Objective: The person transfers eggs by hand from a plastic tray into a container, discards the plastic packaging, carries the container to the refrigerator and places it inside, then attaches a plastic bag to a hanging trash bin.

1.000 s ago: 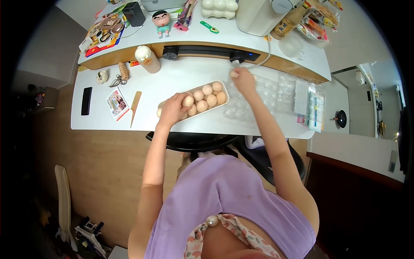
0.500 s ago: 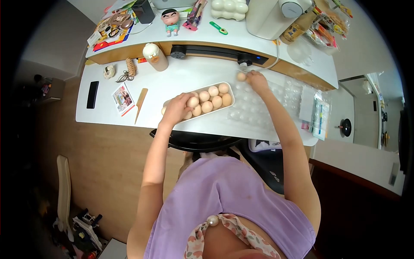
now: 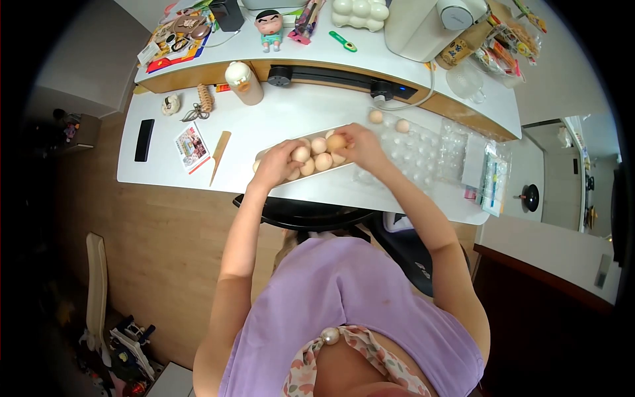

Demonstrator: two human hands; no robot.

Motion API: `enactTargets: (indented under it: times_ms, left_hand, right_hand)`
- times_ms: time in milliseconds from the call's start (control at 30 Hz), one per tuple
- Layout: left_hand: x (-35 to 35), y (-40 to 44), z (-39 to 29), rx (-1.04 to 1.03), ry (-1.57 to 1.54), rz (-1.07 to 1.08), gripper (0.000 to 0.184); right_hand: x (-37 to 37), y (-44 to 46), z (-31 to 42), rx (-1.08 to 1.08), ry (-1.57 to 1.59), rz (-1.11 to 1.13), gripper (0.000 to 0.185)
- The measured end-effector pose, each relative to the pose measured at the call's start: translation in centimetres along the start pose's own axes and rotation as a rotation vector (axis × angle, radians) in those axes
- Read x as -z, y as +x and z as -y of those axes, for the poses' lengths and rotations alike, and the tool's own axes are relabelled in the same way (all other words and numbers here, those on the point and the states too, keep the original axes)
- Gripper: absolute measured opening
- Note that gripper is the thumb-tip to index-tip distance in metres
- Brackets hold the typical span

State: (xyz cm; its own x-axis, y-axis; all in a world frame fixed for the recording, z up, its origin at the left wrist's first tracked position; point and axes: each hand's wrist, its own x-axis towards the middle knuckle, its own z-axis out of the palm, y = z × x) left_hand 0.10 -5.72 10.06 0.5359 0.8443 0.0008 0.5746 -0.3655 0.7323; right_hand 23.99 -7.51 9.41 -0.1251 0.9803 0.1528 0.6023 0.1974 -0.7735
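Note:
A long white container (image 3: 340, 165) full of light brown eggs (image 3: 307, 166) lies across the middle of the desk. My left hand (image 3: 272, 165) is over its left part, fingers curled round an egg (image 3: 300, 154). At the container's right end, my right hand (image 3: 364, 147) pinches a slightly darker egg (image 3: 336, 142) between thumb and fingers. Both hands hide part of the container and some eggs. To the right lies a clear plastic egg tray (image 3: 413, 149) with round hollows. Two eggs sit in its back rows, one at the corner (image 3: 376, 116) and another beside it (image 3: 402, 126).
Left on the desk are a black phone (image 3: 143, 140), a printed card (image 3: 192, 147), a wooden comb (image 3: 220, 155) and a capped bottle (image 3: 244, 83). A raised shelf (image 3: 317, 54) with a power strip (image 3: 334, 78) runs along the back. Packets (image 3: 493, 182) lie at the right edge.
My right hand has moved left from the clear tray to the container and now grips an egg there. A second egg now shows in the tray. My left hand stays nearly in place.

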Motion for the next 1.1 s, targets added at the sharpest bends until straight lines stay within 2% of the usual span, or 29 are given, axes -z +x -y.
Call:
enactTargets:
  times_ms: [67,167,267,367,467,567,767,867,967,1100]
  left_hand:
    - [0.8,-0.2,-0.6,0.040,-0.031,0.041,0.039]
    - [0.9,-0.4,-0.2,0.039,-0.027,0.054,0.041]
    - [1.2,-0.4,-1.2,0.096,0.005,0.076,0.040]
    - [0.3,-0.3,0.3,0.030,-0.035,0.060,0.037]
    - [0.2,-0.3,0.5,0.015,-0.059,0.080,0.035]
    - [0.3,-0.3,0.3,-0.021,-0.074,0.036,0.028]
    - [0.4,-0.5,0.2,-0.125,-0.019,-0.011,0.034]
    - [0.1,-0.6,0.9,-0.166,0.086,-0.029,0.042]
    - [0.0,-0.6,1.2,-0.150,0.053,0.002,0.041]
    - [-0.2,-0.7,1.4,-0.173,0.060,-0.055,0.040]
  right_hand:
    - [-1.9,-0.2,1.2,0.080,-0.022,0.011,0.030]
    - [-3.4,-0.5,2.4,0.003,-0.085,0.055,0.029]
    - [-4.6,-0.6,2.1,0.082,-0.161,0.022,0.029]
    - [-4.9,-0.9,2.7,0.130,-0.227,-0.001,0.029]
    - [-5.9,-1.5,3.2,0.207,-0.419,-0.086,0.031]
    - [-6.6,-1.6,3.6,0.175,-0.474,-0.115,0.030]
    - [-8.4,-1.4,2.5,0.098,-0.523,-0.102,0.029]
    - [-8.2,-0.7,1.5,0.111,-0.458,-0.020,0.034]
    - [-6.8,-0.1,2.1,0.094,-0.418,0.117,0.052]
    - [-6.9,-0.4,2.3,0.192,-0.479,0.109,0.053]
